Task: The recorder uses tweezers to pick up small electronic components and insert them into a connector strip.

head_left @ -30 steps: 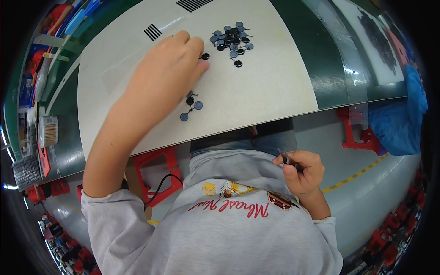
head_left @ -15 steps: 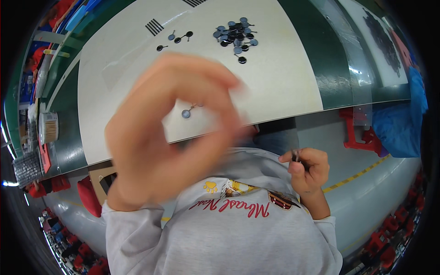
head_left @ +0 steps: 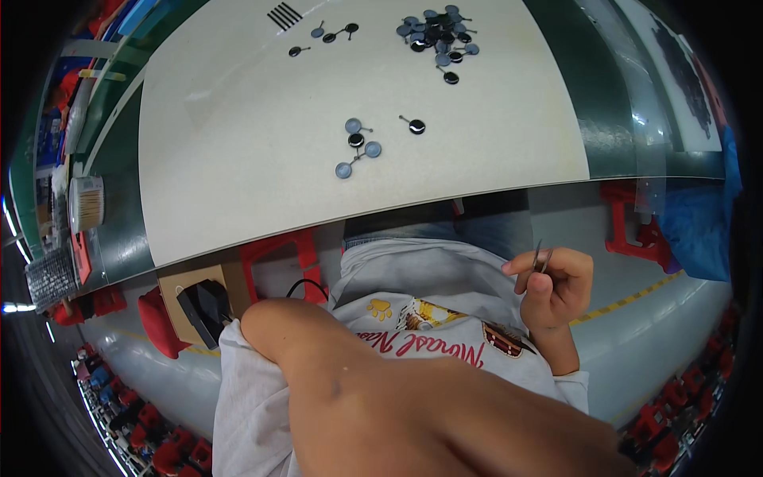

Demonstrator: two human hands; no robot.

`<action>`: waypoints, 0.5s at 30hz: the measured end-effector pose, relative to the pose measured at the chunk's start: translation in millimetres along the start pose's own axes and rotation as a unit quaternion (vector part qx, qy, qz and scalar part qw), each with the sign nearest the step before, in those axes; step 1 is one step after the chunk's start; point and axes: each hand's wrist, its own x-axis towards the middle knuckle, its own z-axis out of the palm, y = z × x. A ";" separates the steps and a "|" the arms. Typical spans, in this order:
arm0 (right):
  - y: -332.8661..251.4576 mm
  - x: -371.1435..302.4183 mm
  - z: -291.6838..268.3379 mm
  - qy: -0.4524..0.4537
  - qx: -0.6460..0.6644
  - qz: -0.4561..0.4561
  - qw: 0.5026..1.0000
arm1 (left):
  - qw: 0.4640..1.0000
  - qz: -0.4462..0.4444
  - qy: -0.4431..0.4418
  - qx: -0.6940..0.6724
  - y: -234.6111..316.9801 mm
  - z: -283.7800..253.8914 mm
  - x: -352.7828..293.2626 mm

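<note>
The right hand [head_left: 556, 288] pinches metal tweezers [head_left: 537, 261], well apart from round parts [head_left: 435, 33] heaped on the table [head_left: 254, 143]. I can't tell the left hand's [head_left: 540, 421] grip from here

Beyond our right fingers [head_left: 568, 261], we see the white-covered tabletop [head_left: 254, 151]; on it, leftward, lie piled tailed discs [head_left: 436, 33], scattered ones [head_left: 373, 149] mostly farther left, and black strips [head_left: 284, 16].
</note>
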 end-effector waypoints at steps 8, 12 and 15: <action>-1.1 0.0 -6.0 -0.004 0.013 0.003 1.000 | 0.989 0.028 0.019 -0.144 -11.0 -19.1 -8.1; 2.7 0.5 -4.9 0.001 0.012 0.012 1.000 | 0.885 -0.068 0.101 0.450 -12.8 -31.6 -28.0; 1.4 4.3 -0.4 -0.032 0.011 0.003 0.999 | 0.842 -0.143 0.100 0.510 -25.1 -24.5 -25.9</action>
